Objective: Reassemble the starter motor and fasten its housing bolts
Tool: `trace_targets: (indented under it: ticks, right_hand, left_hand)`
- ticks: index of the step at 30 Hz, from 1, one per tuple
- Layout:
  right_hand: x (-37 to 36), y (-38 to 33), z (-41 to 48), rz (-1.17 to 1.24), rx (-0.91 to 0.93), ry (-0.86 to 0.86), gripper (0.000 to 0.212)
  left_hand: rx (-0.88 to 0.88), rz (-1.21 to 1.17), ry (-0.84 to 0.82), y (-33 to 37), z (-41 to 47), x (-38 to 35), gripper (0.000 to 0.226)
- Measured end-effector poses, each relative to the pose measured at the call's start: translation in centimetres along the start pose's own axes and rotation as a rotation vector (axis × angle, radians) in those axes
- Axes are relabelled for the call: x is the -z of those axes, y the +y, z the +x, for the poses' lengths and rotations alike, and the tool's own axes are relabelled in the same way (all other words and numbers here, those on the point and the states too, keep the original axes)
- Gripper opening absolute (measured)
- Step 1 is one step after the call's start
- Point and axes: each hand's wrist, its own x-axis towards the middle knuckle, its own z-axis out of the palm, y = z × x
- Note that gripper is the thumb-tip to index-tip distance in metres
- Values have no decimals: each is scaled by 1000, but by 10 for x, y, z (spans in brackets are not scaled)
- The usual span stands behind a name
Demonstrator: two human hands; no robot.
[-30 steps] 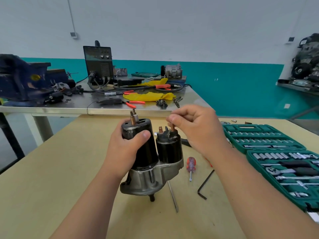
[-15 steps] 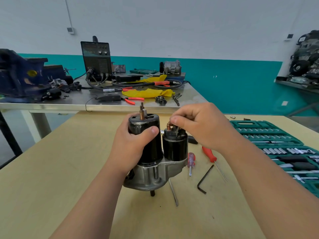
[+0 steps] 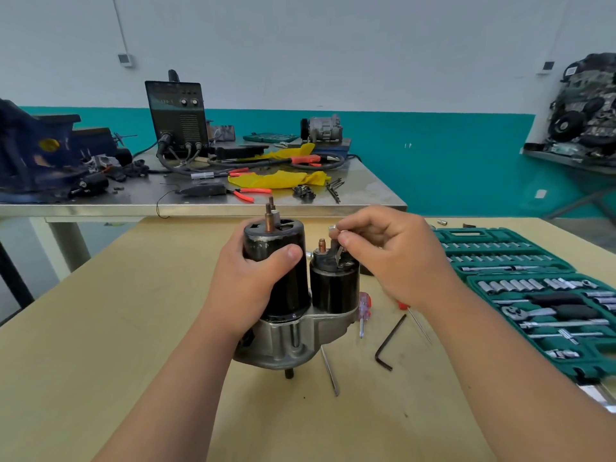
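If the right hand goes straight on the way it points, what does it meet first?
Probably the copper stud on the solenoid, just beyond the small nut the right hand pinches; depth is unclear.

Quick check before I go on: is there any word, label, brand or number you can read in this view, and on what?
Nothing reads clearly.
Black welder box: pale marking on the front panel, too blurred to read.
Open green socket-set case: any size marks too small to read.
Black starter motor: no label shows.
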Motion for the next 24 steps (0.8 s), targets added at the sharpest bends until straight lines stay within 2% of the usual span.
trace_targets:
  ticks: [4, 7, 14, 16, 20, 24]
  right_hand:
    - [8, -4, 1, -64, -4, -51, 21]
    - [19, -10, 7, -133, -36, -159, 26]
    - [36, -33, 33, -377, -111, -466, 21]
    - [35, -35, 36, -451, -123, -454, 9]
    - [30, -30, 35, -542, -172, -382, 22]
    - [24, -31, 26, -411, -163, -386, 8]
  left_hand:
    - [12, 20, 4, 1, 1, -1, 34]
    - [21, 18, 16, 0, 1, 0, 38]
    - [30, 43, 10, 2, 0, -4, 36]
    - [28, 50, 12, 4, -1, -4, 37]
    - [5, 49, -3, 6, -4, -6, 40]
    - [-10, 45, 0, 7, -6, -5, 44]
